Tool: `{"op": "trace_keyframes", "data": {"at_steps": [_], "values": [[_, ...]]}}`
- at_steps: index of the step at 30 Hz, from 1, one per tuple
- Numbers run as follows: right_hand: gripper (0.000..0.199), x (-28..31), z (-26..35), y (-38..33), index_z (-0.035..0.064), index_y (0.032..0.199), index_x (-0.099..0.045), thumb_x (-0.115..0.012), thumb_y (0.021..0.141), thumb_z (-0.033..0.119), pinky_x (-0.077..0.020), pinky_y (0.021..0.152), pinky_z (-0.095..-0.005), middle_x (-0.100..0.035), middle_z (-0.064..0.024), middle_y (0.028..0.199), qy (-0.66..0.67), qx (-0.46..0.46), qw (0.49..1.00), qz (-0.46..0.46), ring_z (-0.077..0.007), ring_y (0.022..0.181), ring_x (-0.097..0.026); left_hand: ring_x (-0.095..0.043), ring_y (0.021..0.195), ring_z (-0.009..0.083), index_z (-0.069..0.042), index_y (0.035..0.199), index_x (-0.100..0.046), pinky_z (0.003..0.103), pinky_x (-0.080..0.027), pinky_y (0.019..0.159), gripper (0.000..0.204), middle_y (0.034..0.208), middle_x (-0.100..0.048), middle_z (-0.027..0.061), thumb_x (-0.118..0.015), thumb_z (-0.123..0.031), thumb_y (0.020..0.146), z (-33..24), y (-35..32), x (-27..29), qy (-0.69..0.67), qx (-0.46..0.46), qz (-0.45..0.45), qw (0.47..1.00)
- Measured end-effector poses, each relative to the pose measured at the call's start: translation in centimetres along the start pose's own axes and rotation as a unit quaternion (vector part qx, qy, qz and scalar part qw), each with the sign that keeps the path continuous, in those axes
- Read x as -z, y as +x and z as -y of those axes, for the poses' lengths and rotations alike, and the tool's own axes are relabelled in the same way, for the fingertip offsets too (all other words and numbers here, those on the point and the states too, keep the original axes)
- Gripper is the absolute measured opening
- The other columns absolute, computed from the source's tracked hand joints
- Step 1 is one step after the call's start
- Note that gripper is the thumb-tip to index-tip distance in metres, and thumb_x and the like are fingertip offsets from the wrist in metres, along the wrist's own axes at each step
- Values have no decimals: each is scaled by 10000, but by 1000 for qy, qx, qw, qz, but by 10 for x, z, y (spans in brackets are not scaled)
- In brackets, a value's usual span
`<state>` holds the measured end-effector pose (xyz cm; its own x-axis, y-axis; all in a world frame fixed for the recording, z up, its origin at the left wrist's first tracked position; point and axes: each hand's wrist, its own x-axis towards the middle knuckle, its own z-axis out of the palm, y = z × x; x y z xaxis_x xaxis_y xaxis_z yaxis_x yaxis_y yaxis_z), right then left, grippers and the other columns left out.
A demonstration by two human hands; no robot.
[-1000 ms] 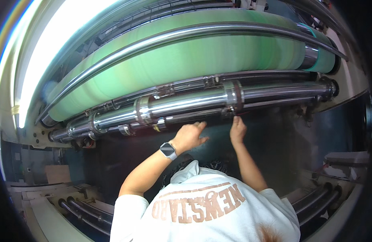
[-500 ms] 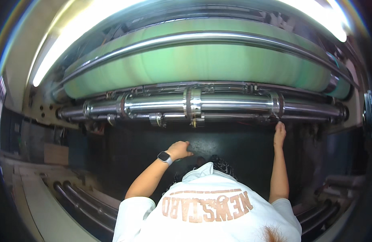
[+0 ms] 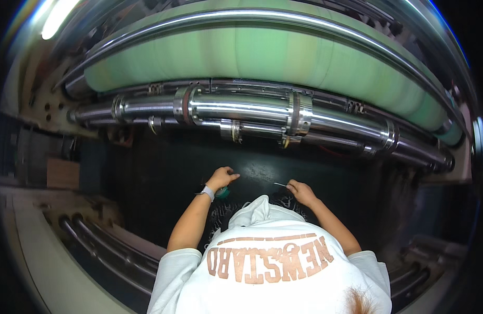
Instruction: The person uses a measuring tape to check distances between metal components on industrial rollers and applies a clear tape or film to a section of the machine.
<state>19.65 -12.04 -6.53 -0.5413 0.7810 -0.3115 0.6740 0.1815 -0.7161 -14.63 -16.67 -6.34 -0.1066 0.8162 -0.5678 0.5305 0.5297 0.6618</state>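
Note:
My right hand (image 3: 303,192) is closed on a thin, pale stick (image 3: 279,183), whose tip points left. What kind of tool it is cannot be made out. To its left, my left hand (image 3: 220,179) has its fingers curled and its thumb toward the right. A small green round thing (image 3: 222,192) shows under that palm, partly hidden, and appears held there. Both hands are apart, over the dark surface below the machine's steel shaft (image 3: 236,108). Metal collars, among them a split collar (image 3: 300,114), ring this shaft.
Beyond the shaft, a wide green roller (image 3: 262,55) spans the machine, with a polished bar (image 3: 252,17) across it. Under the shaft runs a thinner rod with small clamps (image 3: 231,130). Dark rails (image 3: 108,251) lie at the lower left, and a brown panel (image 3: 63,174) stands at the left.
My right hand has come away from the shaft's right collar, down and left toward my left hand, and the pale stick now shows in it. The view has shifted, and the green thing has become visible.

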Motion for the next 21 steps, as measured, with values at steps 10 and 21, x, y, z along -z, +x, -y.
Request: {"op": "trace_keyframes", "data": {"at_steps": [10, 21], "values": [[239, -175, 99, 118, 34, 803, -520, -428, 933, 213, -330, 405, -289, -476, -40, 572, 423, -254, 862, -117, -138, 433, -410, -556, 603, 126, 56, 1018, -576, 251, -448, 574, 414, 699, -602, 76, -662, -282, 795, 76, 23, 156, -51, 8, 132, 990], [230, -209, 172, 239, 61, 788, -453, -412, 945, 224, -168, 347, -233, -280, 28, 520, 842, -210, 422, -263, -76, 393, -232, -551, 584, 124, 39, 984, -596, 261, -429, 535, 390, 652, -590, 59, -653, -301, 801, 130, 41, 254, 224, -23, 214, 951]]}}
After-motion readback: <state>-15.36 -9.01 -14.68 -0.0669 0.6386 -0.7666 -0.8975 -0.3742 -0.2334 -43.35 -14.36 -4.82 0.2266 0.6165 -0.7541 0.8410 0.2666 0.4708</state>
